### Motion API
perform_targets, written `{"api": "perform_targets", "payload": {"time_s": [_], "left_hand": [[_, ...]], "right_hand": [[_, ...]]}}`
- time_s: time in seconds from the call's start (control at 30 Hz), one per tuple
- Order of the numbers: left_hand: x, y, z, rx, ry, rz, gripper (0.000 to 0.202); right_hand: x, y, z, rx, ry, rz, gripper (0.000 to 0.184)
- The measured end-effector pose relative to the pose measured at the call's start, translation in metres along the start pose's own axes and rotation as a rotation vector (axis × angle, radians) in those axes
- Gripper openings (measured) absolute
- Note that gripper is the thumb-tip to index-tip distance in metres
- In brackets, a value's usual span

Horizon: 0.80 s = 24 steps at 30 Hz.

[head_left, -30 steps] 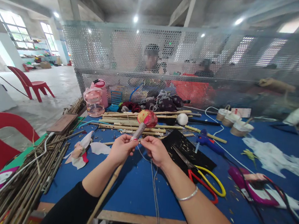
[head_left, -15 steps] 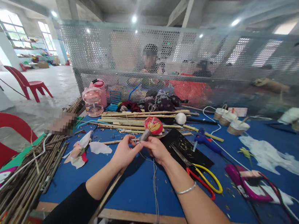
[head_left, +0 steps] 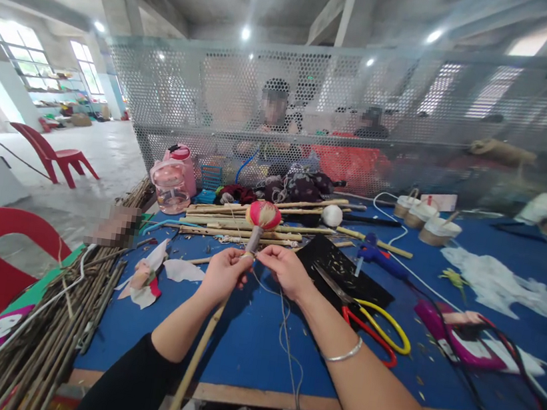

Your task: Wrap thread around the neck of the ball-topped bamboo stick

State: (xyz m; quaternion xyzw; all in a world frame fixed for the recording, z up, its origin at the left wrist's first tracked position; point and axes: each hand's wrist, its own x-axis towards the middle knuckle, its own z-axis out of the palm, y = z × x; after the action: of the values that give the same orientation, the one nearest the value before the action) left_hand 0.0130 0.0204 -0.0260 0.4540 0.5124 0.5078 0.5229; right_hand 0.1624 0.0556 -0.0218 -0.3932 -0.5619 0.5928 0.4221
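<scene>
My left hand (head_left: pixel 224 271) is closed around a wooden stick (head_left: pixel 197 353), just below a section wrapped in grey cord (head_left: pixel 254 237). The stick slants from the table's front edge up to a red and tan ball-shaped head (head_left: pixel 265 215) on its far end. Close beside the wrapping, my right hand (head_left: pixel 286 270) is closed in a pinch on a thin grey cord (head_left: pixel 289 348). That cord hangs in loose strands down past the table edge. What lies directly between the right fingertips is too small to see clearly.
Scissors (head_left: pixel 365 311) and a blue glue gun (head_left: pixel 382 256) lie right, by a black sheet (head_left: pixel 317 254). Bamboo sticks (head_left: pixel 219 231), a white ball (head_left: pixel 332 216) and a pink bottle (head_left: pixel 171 188) are behind. A twig bundle (head_left: pixel 50 330) lies left. A person (head_left: pixel 272 114) sits behind the perforated screen.
The ball head has swung left and now points more directly away from me. My right hand has drawn slightly apart from the left, and the stick's near end shows more.
</scene>
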Motion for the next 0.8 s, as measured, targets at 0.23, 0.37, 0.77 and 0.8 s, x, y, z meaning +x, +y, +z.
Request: {"api": "perform_targets", "payload": {"time_s": [0.23,0.37,0.77,0.8], "left_hand": [[0.000,0.005,-0.002,-0.173,-0.054,0.007,0.041],[-0.001,0.006,0.000,-0.314,-0.188,-0.061,0.037],[-0.003,-0.009,0.010,0.008,-0.129,-0.063,0.044],[-0.001,-0.010,0.010,0.011,-0.133,-0.041,0.044]], "right_hand": [[-0.002,-0.004,0.001,0.122,-0.008,0.060,0.030],[-0.001,-0.004,0.000,0.269,-0.104,0.092,0.033],[0.005,0.014,0.001,0.136,-0.125,0.157,0.038],[0.004,0.014,0.003,0.134,-0.139,0.155,0.038]]}}
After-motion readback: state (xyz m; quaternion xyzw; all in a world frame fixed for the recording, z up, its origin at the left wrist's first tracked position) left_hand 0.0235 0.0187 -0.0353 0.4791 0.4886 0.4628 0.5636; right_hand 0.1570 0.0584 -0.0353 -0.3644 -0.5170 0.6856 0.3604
